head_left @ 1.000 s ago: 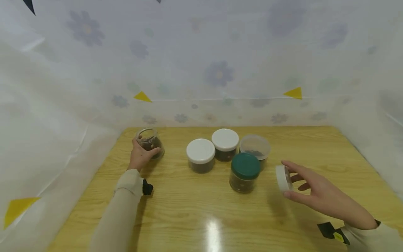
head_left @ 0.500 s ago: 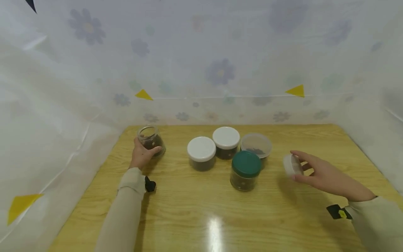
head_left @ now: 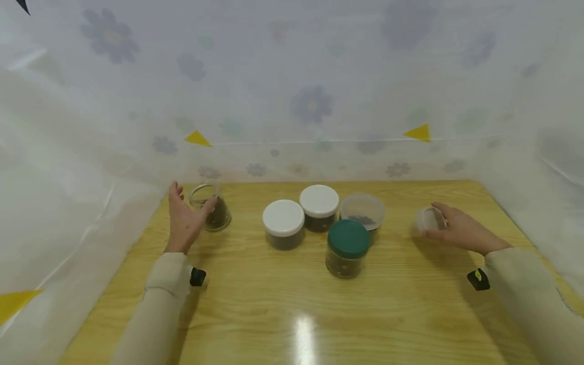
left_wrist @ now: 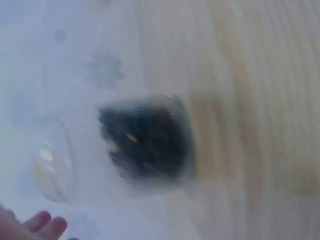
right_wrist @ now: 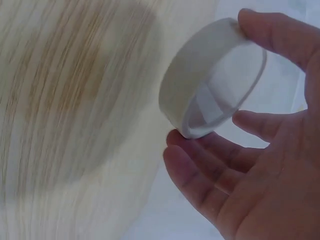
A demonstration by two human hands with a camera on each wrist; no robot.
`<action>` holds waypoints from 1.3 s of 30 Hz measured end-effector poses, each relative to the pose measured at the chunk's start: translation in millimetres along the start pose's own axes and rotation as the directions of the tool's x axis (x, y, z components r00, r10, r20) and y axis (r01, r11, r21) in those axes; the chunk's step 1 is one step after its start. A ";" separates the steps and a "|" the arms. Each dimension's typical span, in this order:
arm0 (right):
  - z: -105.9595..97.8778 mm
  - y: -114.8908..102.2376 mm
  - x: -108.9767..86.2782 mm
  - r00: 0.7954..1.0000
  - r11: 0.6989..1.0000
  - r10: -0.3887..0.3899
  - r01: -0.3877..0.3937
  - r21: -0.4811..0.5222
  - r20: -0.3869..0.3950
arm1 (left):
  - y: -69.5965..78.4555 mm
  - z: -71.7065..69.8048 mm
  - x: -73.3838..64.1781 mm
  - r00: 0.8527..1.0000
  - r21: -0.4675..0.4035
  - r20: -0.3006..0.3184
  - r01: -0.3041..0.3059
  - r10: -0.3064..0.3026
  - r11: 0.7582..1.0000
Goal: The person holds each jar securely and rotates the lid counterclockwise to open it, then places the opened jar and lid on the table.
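Note:
At the back left of the table, an uncovered glass jar (head_left: 218,213) stands with dark loose contents, blurred in the left wrist view. My left hand (head_left: 186,223) is spread beside it, thumb overlapping the jar in the head view and fingers off its far side. Over the right part of the table, my right hand (head_left: 463,230) pinches a white lid (right_wrist: 200,75) by its rim between thumb and fingertips. The lid is tipped on edge, its hollow underside facing the palm.
Two white-lidded jars (head_left: 284,219) (head_left: 319,202) stand mid-table. To their right are a jar with a translucent top (head_left: 362,208) and a green-lidded jar (head_left: 349,238) in front of it. A flowered plastic sheet (head_left: 310,157) walls the table's back and sides.
My left hand has let go of the glass jar and moved slightly left, its fingers opening. My right hand has carried the white lid back and to the right, away from the green-lidded jar.

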State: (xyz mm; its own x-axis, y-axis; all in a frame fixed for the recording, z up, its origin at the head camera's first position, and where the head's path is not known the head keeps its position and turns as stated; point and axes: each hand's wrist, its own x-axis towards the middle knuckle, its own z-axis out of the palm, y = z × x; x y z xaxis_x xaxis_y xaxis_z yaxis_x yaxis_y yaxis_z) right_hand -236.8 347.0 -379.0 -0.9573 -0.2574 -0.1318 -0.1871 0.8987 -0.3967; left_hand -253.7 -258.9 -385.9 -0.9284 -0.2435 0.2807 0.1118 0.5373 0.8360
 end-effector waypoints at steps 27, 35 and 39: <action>25.4 25.7 57.5 0.989 0.986 0.137 -0.142 -0.090 -0.060 | 66.9 37.5 -60.4 0.837 0.115 0.229 -0.530 0.496 0.840; 23.0 27.0 52.3 0.991 0.988 0.132 -0.134 -0.075 -0.030 | 67.9 39.0 -66.7 0.835 0.124 0.259 -0.528 0.486 0.840; 17.6 22.5 49.2 0.994 0.991 0.107 -0.109 -0.081 -0.036 | 67.0 42.4 -67.8 0.833 0.125 0.274 -0.526 0.481 0.841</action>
State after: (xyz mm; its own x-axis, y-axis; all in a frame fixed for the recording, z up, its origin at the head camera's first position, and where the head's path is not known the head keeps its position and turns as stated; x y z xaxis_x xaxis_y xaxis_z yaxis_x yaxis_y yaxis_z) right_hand -284.2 348.3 -410.4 -0.9791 -0.1471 -0.1407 -0.0986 0.9474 -0.3046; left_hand -198.3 -172.2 -368.9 -0.8166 0.2763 0.5067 0.5384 0.6812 0.4961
